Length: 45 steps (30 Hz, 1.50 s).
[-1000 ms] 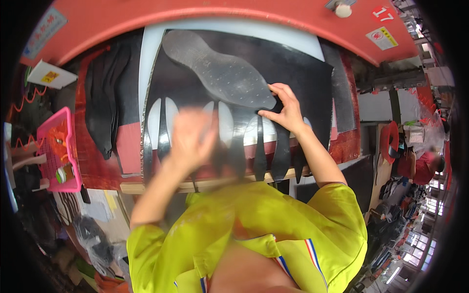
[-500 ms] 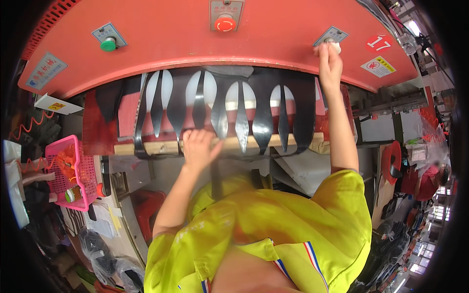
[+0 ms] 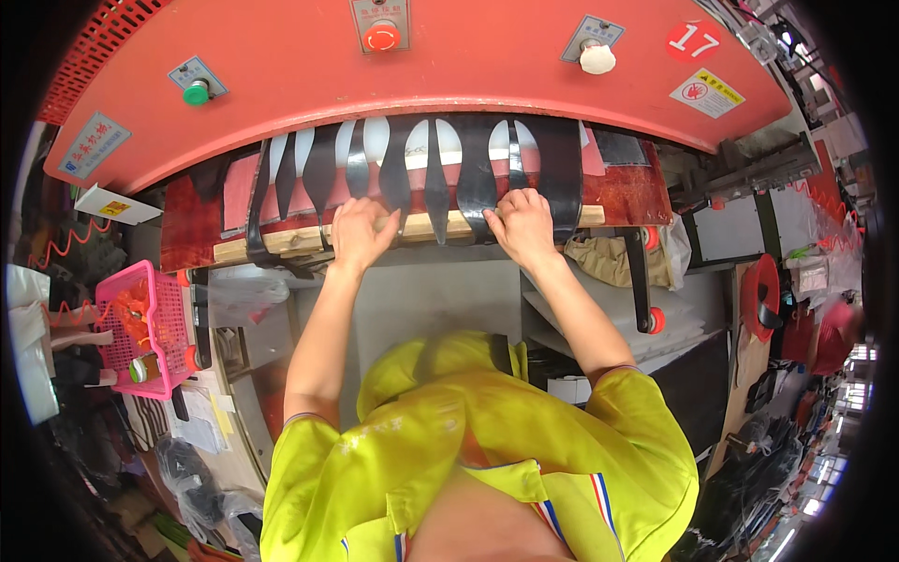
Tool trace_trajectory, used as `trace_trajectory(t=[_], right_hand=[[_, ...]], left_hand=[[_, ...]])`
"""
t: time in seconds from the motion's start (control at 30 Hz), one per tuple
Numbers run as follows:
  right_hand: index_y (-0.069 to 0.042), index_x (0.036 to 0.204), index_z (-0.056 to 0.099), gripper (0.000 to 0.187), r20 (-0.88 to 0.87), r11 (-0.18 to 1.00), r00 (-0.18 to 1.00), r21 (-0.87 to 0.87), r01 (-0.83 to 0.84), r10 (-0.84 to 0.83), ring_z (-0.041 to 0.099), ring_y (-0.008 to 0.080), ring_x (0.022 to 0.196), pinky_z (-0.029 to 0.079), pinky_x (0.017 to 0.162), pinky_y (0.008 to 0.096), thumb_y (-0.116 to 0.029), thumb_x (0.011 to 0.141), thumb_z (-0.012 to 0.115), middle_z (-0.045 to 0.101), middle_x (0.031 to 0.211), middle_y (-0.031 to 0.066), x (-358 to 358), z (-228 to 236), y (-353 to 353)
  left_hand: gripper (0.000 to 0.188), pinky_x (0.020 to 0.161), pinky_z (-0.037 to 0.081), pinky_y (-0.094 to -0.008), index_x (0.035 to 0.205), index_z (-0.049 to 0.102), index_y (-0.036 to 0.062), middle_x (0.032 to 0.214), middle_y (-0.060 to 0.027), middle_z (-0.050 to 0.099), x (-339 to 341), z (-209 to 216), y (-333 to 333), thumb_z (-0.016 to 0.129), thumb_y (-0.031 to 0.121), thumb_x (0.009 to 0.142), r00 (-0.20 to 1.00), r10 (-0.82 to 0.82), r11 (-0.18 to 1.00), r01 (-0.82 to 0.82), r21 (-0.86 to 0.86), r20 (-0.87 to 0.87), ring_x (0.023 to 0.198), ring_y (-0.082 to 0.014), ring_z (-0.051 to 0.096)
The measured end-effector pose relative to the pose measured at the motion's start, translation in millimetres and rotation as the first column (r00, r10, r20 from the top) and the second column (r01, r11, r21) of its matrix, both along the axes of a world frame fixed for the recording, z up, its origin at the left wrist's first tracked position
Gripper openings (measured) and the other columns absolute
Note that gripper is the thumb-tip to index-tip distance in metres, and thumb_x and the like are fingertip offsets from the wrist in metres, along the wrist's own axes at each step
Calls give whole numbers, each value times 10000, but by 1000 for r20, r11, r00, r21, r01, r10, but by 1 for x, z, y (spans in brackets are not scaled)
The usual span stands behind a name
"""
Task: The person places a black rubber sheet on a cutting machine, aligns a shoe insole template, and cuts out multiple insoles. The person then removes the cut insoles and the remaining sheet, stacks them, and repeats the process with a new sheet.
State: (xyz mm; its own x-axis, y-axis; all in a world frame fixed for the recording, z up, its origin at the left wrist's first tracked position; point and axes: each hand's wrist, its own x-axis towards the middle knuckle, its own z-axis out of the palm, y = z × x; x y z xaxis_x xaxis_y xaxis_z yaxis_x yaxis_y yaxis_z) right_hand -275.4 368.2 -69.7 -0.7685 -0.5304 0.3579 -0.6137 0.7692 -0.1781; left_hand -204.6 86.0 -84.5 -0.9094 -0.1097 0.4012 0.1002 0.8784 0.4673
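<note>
A shiny black sheet (image 3: 563,178) with long leaf-shaped openings lies over a red board (image 3: 623,192) and hangs past the wooden bar (image 3: 431,227) along its front. White areas and a reddish surface show through the openings. My left hand (image 3: 362,234) rests at the bar, left of the middle, its fingers curled over the sheet's front edge and its thumb beside a black strip. Farther right, my right hand (image 3: 523,225) grips the same edge with bent fingers, its thumb against another strip. Both sets of fingertips are partly hidden.
A large red machine front (image 3: 496,56) overhangs the board. It carries a green button (image 3: 196,92), a red button (image 3: 382,36) and a white-covered knob (image 3: 597,58). A pink basket (image 3: 140,328) stands at left, a red basin (image 3: 763,298) at right. Red wheels (image 3: 655,320) sit below the board.
My right hand has left the white-covered knob and come down to the sheet's front edge. My left hand stays at the bar. Less of the sheet shows before the machine; the view has shifted.
</note>
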Motion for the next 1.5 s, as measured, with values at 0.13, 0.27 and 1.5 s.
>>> trace_trajectory(t=[0.13, 0.27, 1.5], right_hand=[[-38, 753, 710, 342, 88, 994, 995, 85, -64, 56, 568, 288, 951, 472, 842, 419, -357, 862, 654, 628, 869, 96, 28, 24, 7], [-92, 642, 701, 378, 384, 897, 912, 441, -44, -144, 663, 290, 773, 550, 628, 430, -414, 839, 683, 655, 769, 96, 47, 69, 13], [-42, 1379, 499, 725, 605, 533, 102, -758, 376, 790, 592, 173, 982, 479, 900, 281, -113, 710, 769, 613, 1092, 117, 69, 68, -62]], left_hand=[[265, 735, 455, -404, 648, 645, 91, 709, -77, 617, 33, 4, 6, 717, 299, 796, 1000, -24, 1000, 24, 9, 14, 725, -293, 569], [322, 674, 481, -391, 599, 653, 106, 684, -57, 639, 86, 20, 15, 699, 338, 818, 982, -131, 988, 141, -68, 135, 682, -261, 611], [380, 638, 486, -460, 738, 606, 28, 728, -127, 662, 173, 49, 31, 664, 381, 863, 858, 270, 932, -346, 103, 436, 741, -353, 660]])
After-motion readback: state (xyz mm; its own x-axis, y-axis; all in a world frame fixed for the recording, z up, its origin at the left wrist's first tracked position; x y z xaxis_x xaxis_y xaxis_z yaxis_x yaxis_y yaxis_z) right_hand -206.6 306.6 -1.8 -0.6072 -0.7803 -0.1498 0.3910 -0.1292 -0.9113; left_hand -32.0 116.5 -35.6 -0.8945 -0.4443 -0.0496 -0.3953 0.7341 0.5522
